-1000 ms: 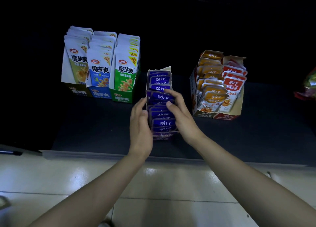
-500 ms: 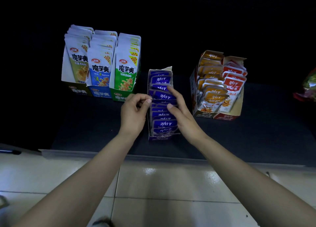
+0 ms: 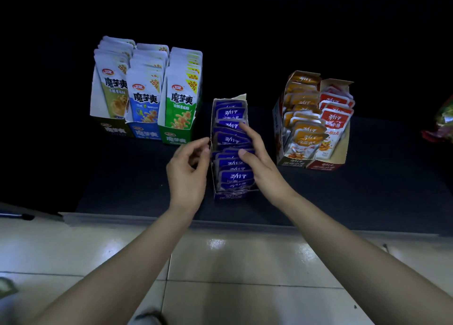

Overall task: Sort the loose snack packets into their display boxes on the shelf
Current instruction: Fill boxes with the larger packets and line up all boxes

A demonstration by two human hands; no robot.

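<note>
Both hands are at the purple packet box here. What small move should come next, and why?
Probably press the tilted purple packets flat with the right hand while the left hand steadies the box wall. The middle packets sit crooked against the neater rows in front, and the right fingers already rest on them.

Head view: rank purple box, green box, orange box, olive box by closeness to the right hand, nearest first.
1. Purple box: under the right hand, fingers on its packets.
2. Orange box: just right of it.
3. Green box: left, past the purple box.
4. Olive box: far left.
</note>
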